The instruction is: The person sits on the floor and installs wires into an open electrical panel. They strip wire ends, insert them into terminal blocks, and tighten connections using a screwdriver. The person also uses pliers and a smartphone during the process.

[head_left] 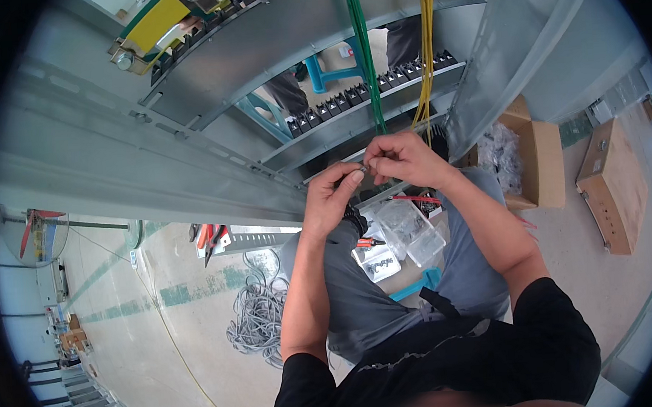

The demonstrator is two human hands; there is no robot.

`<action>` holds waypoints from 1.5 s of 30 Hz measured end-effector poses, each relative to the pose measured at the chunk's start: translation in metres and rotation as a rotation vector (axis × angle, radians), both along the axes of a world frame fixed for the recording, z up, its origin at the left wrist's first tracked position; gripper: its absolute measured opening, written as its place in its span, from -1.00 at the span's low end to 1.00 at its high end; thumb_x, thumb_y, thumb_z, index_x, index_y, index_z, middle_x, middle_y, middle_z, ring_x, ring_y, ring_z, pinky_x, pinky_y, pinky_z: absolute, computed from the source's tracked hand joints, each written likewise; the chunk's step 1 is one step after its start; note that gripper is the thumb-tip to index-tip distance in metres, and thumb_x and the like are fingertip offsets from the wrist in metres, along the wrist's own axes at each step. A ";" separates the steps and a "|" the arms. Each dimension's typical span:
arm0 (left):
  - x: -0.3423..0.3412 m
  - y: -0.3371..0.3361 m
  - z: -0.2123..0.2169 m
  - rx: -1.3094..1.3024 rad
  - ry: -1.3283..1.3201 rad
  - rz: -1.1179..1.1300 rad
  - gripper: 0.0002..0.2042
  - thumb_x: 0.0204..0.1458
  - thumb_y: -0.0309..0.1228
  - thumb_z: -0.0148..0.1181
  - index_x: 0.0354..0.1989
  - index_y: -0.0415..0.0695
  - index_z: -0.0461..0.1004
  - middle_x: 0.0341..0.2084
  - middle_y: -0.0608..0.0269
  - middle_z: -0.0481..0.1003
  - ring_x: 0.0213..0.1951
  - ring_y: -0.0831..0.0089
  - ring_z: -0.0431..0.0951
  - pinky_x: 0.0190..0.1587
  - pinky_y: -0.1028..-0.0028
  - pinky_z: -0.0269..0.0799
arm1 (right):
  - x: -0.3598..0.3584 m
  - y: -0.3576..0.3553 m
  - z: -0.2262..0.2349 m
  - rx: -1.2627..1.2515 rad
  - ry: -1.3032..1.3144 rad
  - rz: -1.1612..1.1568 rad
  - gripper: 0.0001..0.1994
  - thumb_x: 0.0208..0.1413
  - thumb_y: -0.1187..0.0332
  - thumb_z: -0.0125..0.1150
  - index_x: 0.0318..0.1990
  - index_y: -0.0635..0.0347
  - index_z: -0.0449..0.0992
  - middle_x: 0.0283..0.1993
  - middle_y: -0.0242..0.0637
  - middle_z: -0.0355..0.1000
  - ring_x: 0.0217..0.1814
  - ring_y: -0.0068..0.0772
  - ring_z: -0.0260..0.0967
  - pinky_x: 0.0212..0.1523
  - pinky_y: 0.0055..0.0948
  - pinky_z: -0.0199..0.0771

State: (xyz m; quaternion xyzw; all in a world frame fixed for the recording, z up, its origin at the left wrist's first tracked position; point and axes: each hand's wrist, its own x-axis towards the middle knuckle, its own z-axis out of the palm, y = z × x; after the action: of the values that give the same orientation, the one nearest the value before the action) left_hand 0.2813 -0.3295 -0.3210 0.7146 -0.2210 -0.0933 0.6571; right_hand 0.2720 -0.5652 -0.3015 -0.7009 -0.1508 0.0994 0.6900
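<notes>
A tiny metal piece (367, 169) sits between the two hands, just in front of the grey metal frame (185, 138) and high above the floor. It is too small to tell what it is. The left hand (331, 199) has its fingers (353, 177) pressed together on it from below, thumb on top. The right hand (406, 160) pinches it from the other side, fingers curled tight.

The piece could slip out, because both hands only hold it by the tips. If it falls, I think it would drop past the lap toward the clear plastic bags (400, 232) or roll onto the floor (183, 327), where it would be hard to find.

The green cable (362, 57) and the yellow cable (427, 53) hang just behind the hands. A sudden move could bump or tug them.

A small red tool (369, 242) lies near the bags on the lap. It could slide off if the legs move.

On the floor to the left lies a pile of grey cable (258, 314). A foot could catch in it. A cardboard box (538, 162) stands to the right.
</notes>
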 end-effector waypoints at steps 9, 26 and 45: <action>0.004 0.000 0.001 -0.120 0.084 0.030 -0.76 0.41 -0.33 0.19 -0.02 -0.26 0.64 -0.37 0.42 0.55 -0.33 0.69 0.42 -0.24 0.60 0.35 | 0.000 0.012 0.006 0.057 -0.170 -0.071 -0.71 0.18 0.45 0.48 0.04 0.29 0.66 -0.31 -0.40 0.56 -0.28 -0.67 0.52 -0.25 -0.55 0.50; 0.015 -0.006 0.019 -0.269 0.280 0.015 -0.70 0.46 -0.25 0.11 -0.09 -0.26 0.62 -0.49 0.48 0.38 -0.49 0.74 0.22 -0.45 0.63 0.10 | 0.007 0.011 0.001 0.047 0.027 -0.169 -0.70 0.23 0.30 0.46 0.01 0.29 0.66 -0.40 -0.41 0.54 -0.43 -0.63 0.46 -0.41 -0.53 0.47; 0.178 -0.110 0.052 0.182 -0.137 0.067 -0.72 0.37 -0.29 0.18 0.02 -0.25 0.66 -0.44 0.30 0.61 -0.42 0.52 0.55 -0.26 0.43 0.46 | 0.152 -0.142 0.013 0.192 0.023 -0.436 -0.72 0.28 0.17 0.42 -0.09 0.23 0.73 -0.32 -0.46 0.60 -0.40 -0.66 0.41 -0.34 -0.59 0.38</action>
State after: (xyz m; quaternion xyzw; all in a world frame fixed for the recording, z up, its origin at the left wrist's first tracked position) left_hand 0.4594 -0.4398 -0.2692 0.7831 -0.2319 -0.0421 0.5755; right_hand 0.4239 -0.7069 -0.2887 -0.6468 0.0036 -0.0588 0.7604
